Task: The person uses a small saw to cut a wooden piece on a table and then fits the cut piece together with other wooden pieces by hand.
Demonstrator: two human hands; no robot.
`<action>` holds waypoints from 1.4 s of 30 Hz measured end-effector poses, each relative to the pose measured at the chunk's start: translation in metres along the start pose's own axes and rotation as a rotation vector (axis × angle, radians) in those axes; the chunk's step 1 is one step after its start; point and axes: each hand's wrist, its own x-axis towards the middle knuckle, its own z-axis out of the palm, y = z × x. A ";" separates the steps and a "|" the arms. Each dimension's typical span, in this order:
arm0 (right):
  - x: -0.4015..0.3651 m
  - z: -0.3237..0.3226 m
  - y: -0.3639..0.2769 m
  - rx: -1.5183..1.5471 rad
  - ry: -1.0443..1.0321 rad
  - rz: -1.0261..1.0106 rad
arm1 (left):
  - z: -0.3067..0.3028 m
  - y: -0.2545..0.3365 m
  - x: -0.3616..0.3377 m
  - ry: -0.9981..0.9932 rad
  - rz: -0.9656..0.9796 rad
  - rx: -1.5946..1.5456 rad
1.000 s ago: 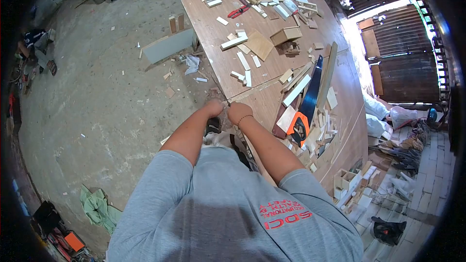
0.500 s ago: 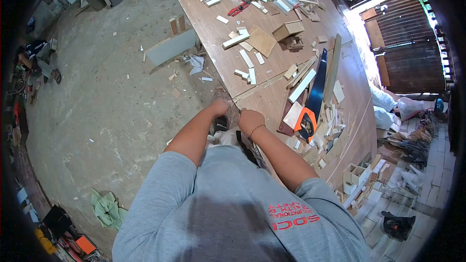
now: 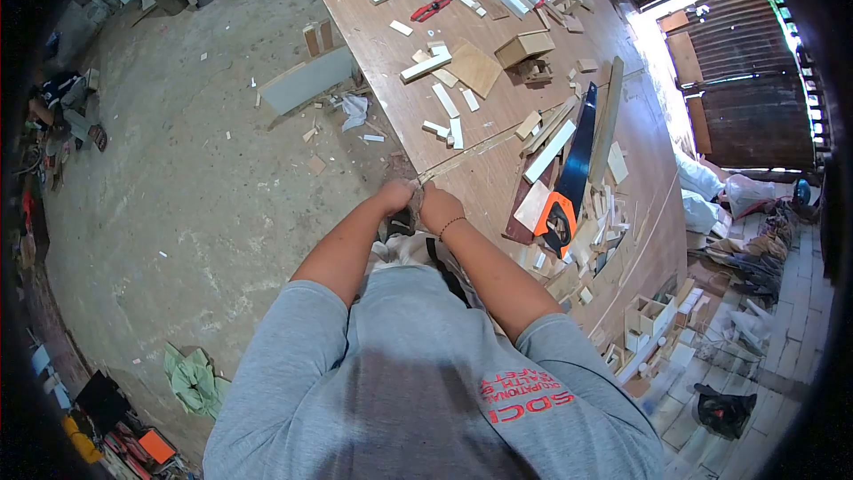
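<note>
My left hand point(image 3: 397, 196) is closed just off the near edge of the wooden table point(image 3: 480, 182), its fingers curled. Close beside it, my right hand point(image 3: 440, 207) is also closed, with a bead bracelet on the wrist. Whatever lies between the fingers is too small and covered to make out. A seam in the tabletop runs from near my hands toward the right. To the right of my right hand lies a handsaw point(image 3: 576, 160) with an orange and black handle, among wood strips and a white strip point(image 3: 550, 151).
Red-handled pliers point(image 3: 433, 7), a small wooden box point(image 3: 524, 49), a thin square board point(image 3: 474, 68) and many offcuts lie on the table. A grey panel point(image 3: 308, 80) stands on the floor at the left. Another person point(image 3: 67, 107) sits at the far left.
My hands have drawn closer together, the right one shifting left toward the left one. The whole view has moved slightly; the saw and offcuts stay in place on the table.
</note>
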 end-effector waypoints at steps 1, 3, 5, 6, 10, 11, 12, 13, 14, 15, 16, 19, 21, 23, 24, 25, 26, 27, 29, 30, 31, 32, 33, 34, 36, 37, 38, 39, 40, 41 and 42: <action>-0.001 -0.003 -0.001 0.018 0.000 0.010 | 0.002 -0.008 0.008 -0.006 0.013 0.016; -0.001 -0.008 0.000 0.003 0.004 0.016 | 0.003 -0.011 0.016 -0.012 0.028 0.030; 0.003 -0.012 0.002 -0.013 0.009 0.028 | 0.002 -0.004 0.015 0.028 0.060 0.108; 0.005 -0.013 0.002 -0.047 -0.021 0.029 | 0.004 -0.004 0.016 0.026 0.062 0.104; 0.005 -0.016 0.000 -0.075 -0.060 0.048 | 0.006 -0.014 0.020 0.050 0.012 0.043; 0.004 -0.016 -0.001 -0.075 -0.059 0.048 | 0.008 -0.017 0.023 0.059 0.025 0.046; 0.003 -0.017 -0.002 -0.061 -0.064 0.050 | 0.010 -0.022 0.027 0.058 0.027 0.045; 0.001 -0.018 -0.003 -0.047 -0.070 0.052 | 0.012 -0.027 0.030 0.058 0.070 0.032; 0.000 -0.019 -0.003 -0.049 -0.072 0.053 | 0.013 -0.033 0.033 0.058 0.112 0.019; -0.001 -0.020 -0.004 -0.046 -0.073 0.042 | 0.015 -0.044 0.041 0.057 0.111 0.016; -0.001 -0.020 -0.003 -0.043 -0.073 0.030 | 0.015 -0.053 0.049 -0.013 0.154 0.112; 0.005 -0.011 0.003 -0.091 -0.076 0.033 | 0.003 -0.014 0.009 -0.038 0.005 -0.048; 0.005 -0.010 0.006 -0.087 -0.070 0.017 | 0.002 -0.001 -0.008 0.005 -0.190 -0.304; 0.004 -0.014 0.006 -0.080 -0.055 -0.004 | 0.005 -0.016 0.004 -0.039 -0.225 -0.427; 0.002 -0.018 0.005 -0.067 -0.073 -0.005 | 0.002 -0.013 0.001 -0.031 -0.225 -0.426; 0.000 -0.021 0.004 -0.053 -0.091 -0.007 | 0.000 -0.010 -0.001 -0.117 -0.236 -0.443; 0.000 -0.022 0.005 -0.050 -0.090 -0.014 | -0.003 -0.007 -0.004 -0.203 -0.247 -0.459; 0.000 -0.022 0.006 -0.044 -0.089 -0.030 | -0.004 -0.006 -0.004 -0.197 -0.250 -0.457; 0.001 -0.020 0.009 -0.033 -0.091 -0.048 | -0.004 -0.005 -0.003 -0.113 -0.183 -0.239; 0.003 -0.022 0.009 -0.050 -0.092 -0.049 | -0.004 -0.006 -0.002 -0.110 -0.187 -0.239; 0.003 -0.023 0.010 -0.068 -0.094 -0.052 | -0.004 -0.007 -0.001 -0.121 -0.184 -0.239; 0.002 -0.025 0.011 -0.067 -0.097 -0.057 | -0.004 -0.009 0.000 -0.130 -0.182 -0.239; -0.001 -0.028 0.011 -0.072 -0.108 -0.069 | -0.002 -0.010 0.000 -0.127 -0.188 -0.241; -0.005 -0.031 0.011 -0.076 -0.118 -0.080 | 0.000 -0.011 -0.001 -0.073 -0.153 -0.193; -0.014 -0.037 0.013 -0.097 -0.126 -0.079 | 0.003 -0.009 -0.002 -0.021 -0.116 -0.143; -0.017 -0.039 0.015 -0.121 -0.130 -0.075 | 0.002 -0.007 -0.002 -0.005 -0.138 -0.116; -0.019 -0.039 0.017 -0.122 -0.131 -0.073 | 0.002 -0.004 -0.003 0.011 -0.160 -0.090; -0.021 -0.038 0.019 -0.108 -0.127 -0.075 | 0.003 -0.003 -0.003 0.010 -0.161 -0.092; -0.022 -0.038 0.019 -0.093 -0.124 -0.078 | 0.003 -0.002 -0.004 0.012 -0.157 -0.075; -0.020 -0.037 0.018 -0.093 -0.125 -0.080 | 0.001 -0.001 -0.005 0.015 -0.153 -0.057; -0.019 -0.036 0.015 -0.096 -0.124 -0.072 | 0.003 -0.006 -0.002 0.016 -0.156 -0.059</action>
